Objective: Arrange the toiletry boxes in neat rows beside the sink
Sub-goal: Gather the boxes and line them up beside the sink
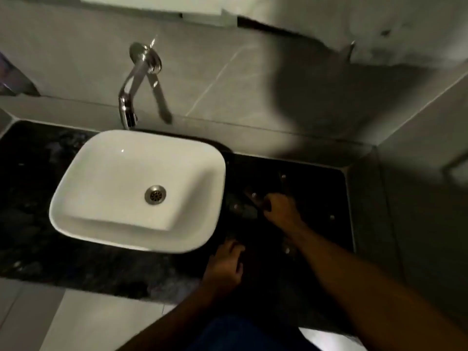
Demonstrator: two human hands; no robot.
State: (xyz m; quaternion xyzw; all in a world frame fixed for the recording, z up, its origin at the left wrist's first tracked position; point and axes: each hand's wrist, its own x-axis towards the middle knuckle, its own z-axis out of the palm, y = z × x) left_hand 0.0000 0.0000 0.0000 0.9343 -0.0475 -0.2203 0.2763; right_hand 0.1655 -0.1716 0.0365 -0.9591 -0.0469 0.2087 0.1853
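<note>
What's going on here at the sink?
A person is working on the dark counter just right of the white sink. The right hand is down among several small dark boxes there, and the left hand rests nearer the counter's front edge. The light is too dim and blurred to tell whether either hand grips a box, or how tidy the rows are.

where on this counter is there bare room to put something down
The dark countertop left of the white sink looks bare. To the sink's right it is crowded: dark toiletry boxes lie there, hard to count, with the left hand and right hand among them.
</note>
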